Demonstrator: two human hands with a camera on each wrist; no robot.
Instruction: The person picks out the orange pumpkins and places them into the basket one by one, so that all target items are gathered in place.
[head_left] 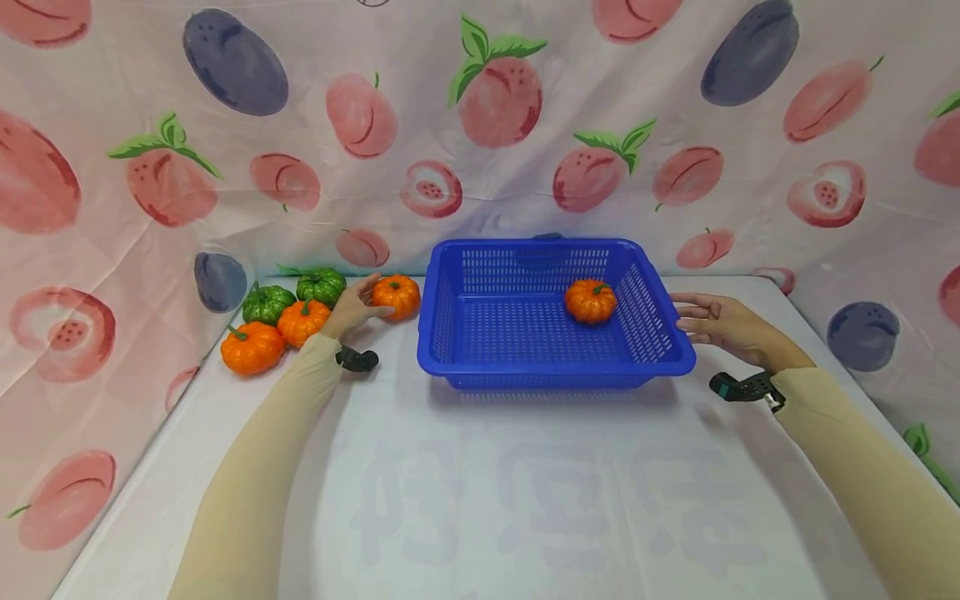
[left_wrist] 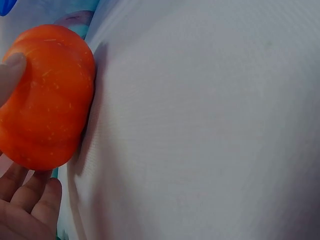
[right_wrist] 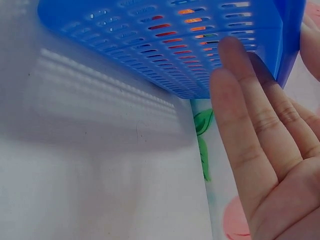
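An orange pumpkin [head_left: 395, 297] rests on the table left of the basket. Around its left side is my left hand [head_left: 358, 308], fingers at the back and thumb at the front. The left wrist view shows the thumb overlapping the orange skin [left_wrist: 50, 100]; whether the hand grips firmly is unclear. At the right end of the blue perforated basket [head_left: 555, 369] is my right hand [head_left: 727, 329]. Its fairly straight fingers [right_wrist: 237, 115] lie by the outer wall under the rim, with the thumb beyond the rim. Inside the basket sits another orange pumpkin [head_left: 591, 302], toward the right.
Left of my left hand, two orange pumpkins [head_left: 252, 348] and two green pumpkins [head_left: 267, 305] stand close together. The white-covered table [head_left: 555, 492] stretches in front of the basket. A peach-patterned cloth [head_left: 480, 192] hangs behind the table and along its sides.
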